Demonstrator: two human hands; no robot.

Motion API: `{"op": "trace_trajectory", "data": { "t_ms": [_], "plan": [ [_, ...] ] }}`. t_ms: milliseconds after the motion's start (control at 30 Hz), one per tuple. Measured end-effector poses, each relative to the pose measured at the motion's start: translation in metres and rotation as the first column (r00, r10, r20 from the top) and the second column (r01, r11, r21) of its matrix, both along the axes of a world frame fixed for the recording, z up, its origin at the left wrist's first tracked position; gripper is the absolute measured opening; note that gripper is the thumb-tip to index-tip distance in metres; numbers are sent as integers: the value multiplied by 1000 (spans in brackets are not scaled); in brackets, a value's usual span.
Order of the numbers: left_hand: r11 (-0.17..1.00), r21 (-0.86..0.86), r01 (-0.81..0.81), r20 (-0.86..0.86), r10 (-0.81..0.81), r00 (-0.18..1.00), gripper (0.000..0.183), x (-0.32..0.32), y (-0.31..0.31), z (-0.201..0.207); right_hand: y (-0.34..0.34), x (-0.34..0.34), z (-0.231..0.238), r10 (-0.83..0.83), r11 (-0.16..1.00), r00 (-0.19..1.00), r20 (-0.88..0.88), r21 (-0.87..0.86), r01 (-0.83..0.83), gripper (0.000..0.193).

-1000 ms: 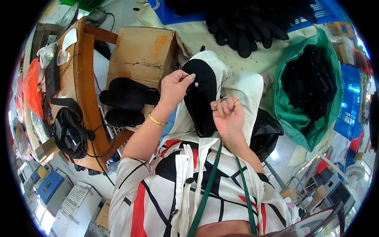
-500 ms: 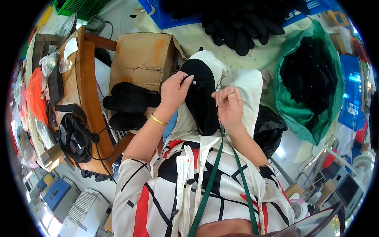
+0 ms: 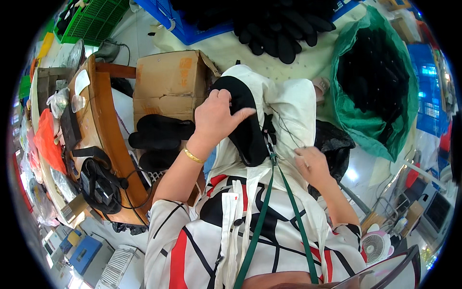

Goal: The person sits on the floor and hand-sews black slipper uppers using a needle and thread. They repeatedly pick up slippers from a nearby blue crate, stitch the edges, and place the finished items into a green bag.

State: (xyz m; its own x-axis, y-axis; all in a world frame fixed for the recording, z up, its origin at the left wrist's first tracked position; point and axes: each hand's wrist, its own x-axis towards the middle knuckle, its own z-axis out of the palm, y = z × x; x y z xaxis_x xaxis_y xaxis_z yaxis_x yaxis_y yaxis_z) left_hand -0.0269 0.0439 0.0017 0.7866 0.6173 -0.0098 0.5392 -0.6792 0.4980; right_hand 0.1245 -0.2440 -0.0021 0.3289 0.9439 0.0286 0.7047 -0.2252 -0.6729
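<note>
Resting on white fabric, black slipper, elongated, round-ended

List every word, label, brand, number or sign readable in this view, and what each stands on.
No text is clear enough to quote.
Cardboard box: orange printed marks, too blurred to read.
Pale shoe: faint mark, too small to read.
White card on the wooden table: no lettering discernible.
Black slipper-shaped piece at the left hand: no lettering visible.
</note>
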Motion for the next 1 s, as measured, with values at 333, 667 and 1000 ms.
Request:
{"op": "trace_trajectory", "data": {
  "t_ms": [333, 667, 1000],
  "plan": [
    [944, -288, -161, 181, 219, 959, 28, -6, 15, -30, 131, -17, -1, -229, 957, 414, -881, -126, 261, 13],
    [582, -774, -252, 115, 519, 847, 20, -9, 13, -41, 178, -31, -39, -117, 989, 853, -509, -134, 56, 15],
    [568, -775, -279, 78, 523, 849, 21, -8, 14, -45, 181, -28, -42, -81, 994, 878, -472, -101, 37, 15]
  ]
}}
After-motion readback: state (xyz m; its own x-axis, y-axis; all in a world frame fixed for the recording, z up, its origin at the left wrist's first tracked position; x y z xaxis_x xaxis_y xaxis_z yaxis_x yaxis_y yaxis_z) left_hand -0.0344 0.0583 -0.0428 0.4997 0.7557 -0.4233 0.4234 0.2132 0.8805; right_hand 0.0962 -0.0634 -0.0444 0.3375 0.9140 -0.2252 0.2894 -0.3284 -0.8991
